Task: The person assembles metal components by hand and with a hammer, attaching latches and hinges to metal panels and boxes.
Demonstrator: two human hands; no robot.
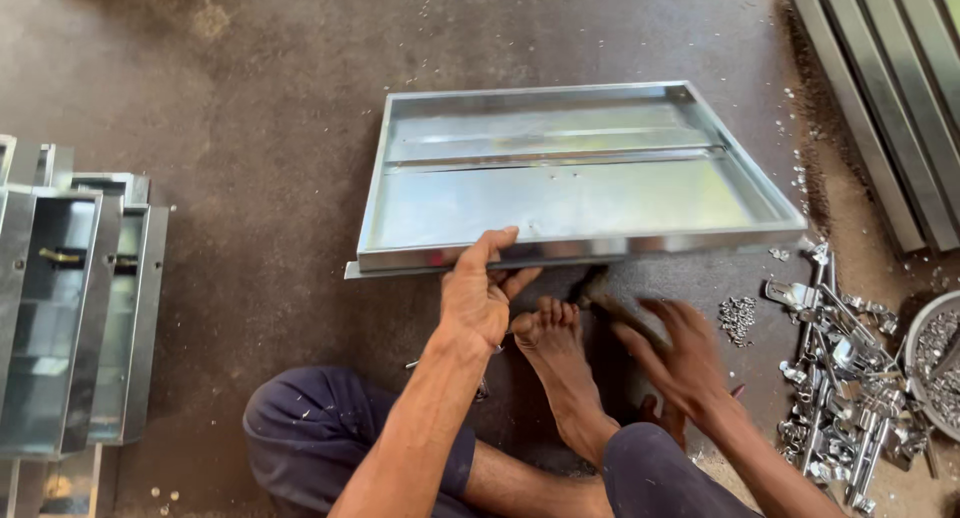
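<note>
A shallow rectangular sheet-metal tray lies on the floor in front of me, with its near edge lifted. My left hand grips that near rim, thumb on top. Blurred with motion, my right hand is closed on a dark tool handle just below the tray's near edge. A bare foot rests on the floor between the two hands, toes close to the tray.
Stacked metal box sections stand at the left. Long metal channels lie at the top right. A pile of small shiny metal fittings and a bowl of small parts sit at the right.
</note>
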